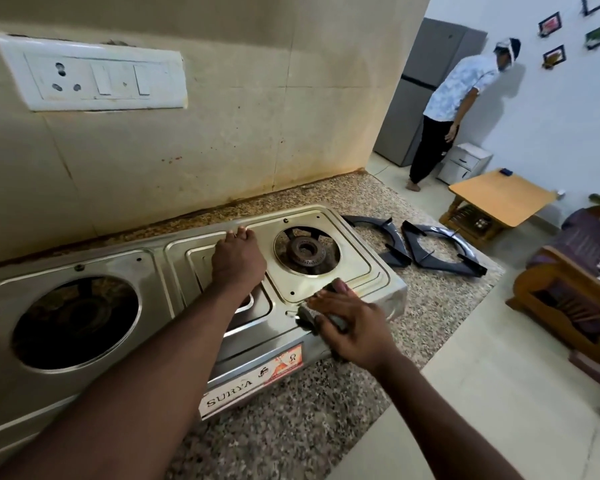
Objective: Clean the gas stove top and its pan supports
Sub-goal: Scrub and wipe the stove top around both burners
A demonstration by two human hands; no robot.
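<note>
Two bare forearms enter from the lower edge of the frame. The right hand, right of centre, has its fingers curled around one grey scouring pad, pressing it on the front right corner of the stainless steel two-burner gas stove top. The left hand, at centre, rests on the stove's middle panel with its fingers bent and closed on nothing, fingertips at the rear edge.

The stove lies on the speckled granite tabletop. One brass burner head sits in the right opening; the left burner opening is dark, its contents unclear. Two black metal pan supports lie side by side on the tabletop, just right of the stove. One white switch plate occupies the upper left wall.
</note>
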